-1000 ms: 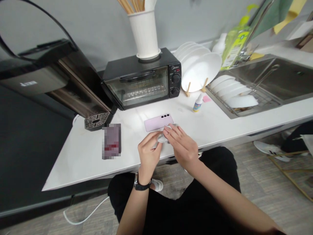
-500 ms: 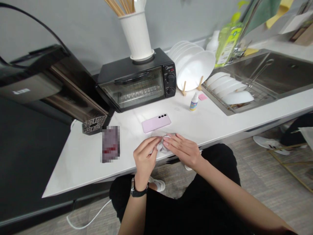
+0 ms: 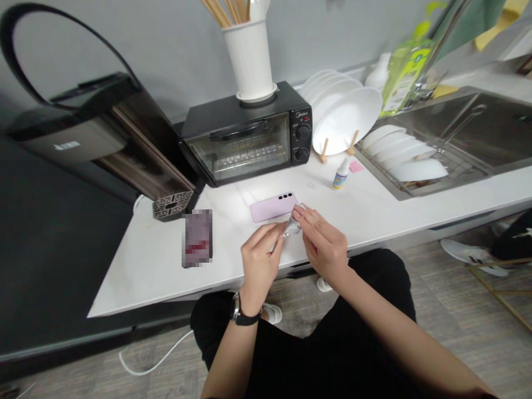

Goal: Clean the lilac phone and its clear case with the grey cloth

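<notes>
Between my two hands is a small crumpled whitish-grey piece (image 3: 292, 226), perhaps cloth or film. My left hand (image 3: 261, 256) pinches its left end, with a black-strapped watch on the wrist. The fingers of my right hand (image 3: 326, 241) are pressed together on its upper right part. Just beyond them a light purple phone (image 3: 272, 208) lies on the white counter (image 3: 158, 277), camera side up. A small white spray bottle (image 3: 341, 175) stands upright farther right, beside a pink slip (image 3: 356, 167). To the left lies a blurred-out dark purple item (image 3: 197, 238).
A black toaster oven (image 3: 249, 147) carries a white utensil holder (image 3: 251, 61). A dark machine (image 3: 137, 149) stands left. White plates (image 3: 347, 119) in a rack, a green soap bottle (image 3: 405, 75) and a sink (image 3: 490, 119) with bowls are right. A person's shoe (image 3: 465, 252) shows lower right.
The view has shifted, so the scene sits further right. My right fingers have risen relative to my left hand, and the crumpled piece now stretches diagonally between them, close to the phone.
</notes>
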`<move>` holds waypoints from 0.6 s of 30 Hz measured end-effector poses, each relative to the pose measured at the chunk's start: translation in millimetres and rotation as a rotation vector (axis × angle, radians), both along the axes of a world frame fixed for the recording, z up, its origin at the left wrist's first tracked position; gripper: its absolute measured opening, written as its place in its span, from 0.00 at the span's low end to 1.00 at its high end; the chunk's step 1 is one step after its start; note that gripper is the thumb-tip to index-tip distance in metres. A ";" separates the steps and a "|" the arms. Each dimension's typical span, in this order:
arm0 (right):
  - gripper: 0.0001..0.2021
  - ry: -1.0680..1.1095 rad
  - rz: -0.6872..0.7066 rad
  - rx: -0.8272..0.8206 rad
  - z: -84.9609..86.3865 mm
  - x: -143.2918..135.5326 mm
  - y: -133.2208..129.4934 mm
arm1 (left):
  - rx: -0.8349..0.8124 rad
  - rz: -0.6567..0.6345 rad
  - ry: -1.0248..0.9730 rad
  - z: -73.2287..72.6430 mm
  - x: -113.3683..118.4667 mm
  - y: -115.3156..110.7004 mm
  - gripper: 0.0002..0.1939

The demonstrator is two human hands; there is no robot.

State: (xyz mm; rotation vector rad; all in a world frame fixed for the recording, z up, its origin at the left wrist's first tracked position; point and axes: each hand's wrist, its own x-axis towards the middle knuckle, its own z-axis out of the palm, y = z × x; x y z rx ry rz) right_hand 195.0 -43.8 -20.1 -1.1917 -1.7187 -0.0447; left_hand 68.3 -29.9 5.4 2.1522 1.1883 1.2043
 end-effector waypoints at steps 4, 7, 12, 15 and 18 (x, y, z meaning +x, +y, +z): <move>0.21 -0.120 0.073 0.012 8.0 -5.7 -4.3 | 0.018 0.002 -0.044 -2.0 -0.1 6.0 0.10; 0.20 -0.247 0.168 0.008 12.7 -6.6 -9.0 | 0.027 -0.008 -0.058 -5.6 -2.7 8.9 0.10; 0.22 -0.401 0.267 -0.006 13.8 5.5 -11.0 | 0.029 -0.026 -0.065 -7.4 -5.5 6.4 0.11; 0.22 -0.386 0.235 -0.006 6.8 14.9 -10.9 | 0.029 -0.009 -0.047 -7.0 -7.0 4.1 0.12; 0.22 -0.317 0.172 0.004 -1.9 21.9 -10.9 | 0.026 0.003 -0.033 -5.9 -9.0 2.8 0.14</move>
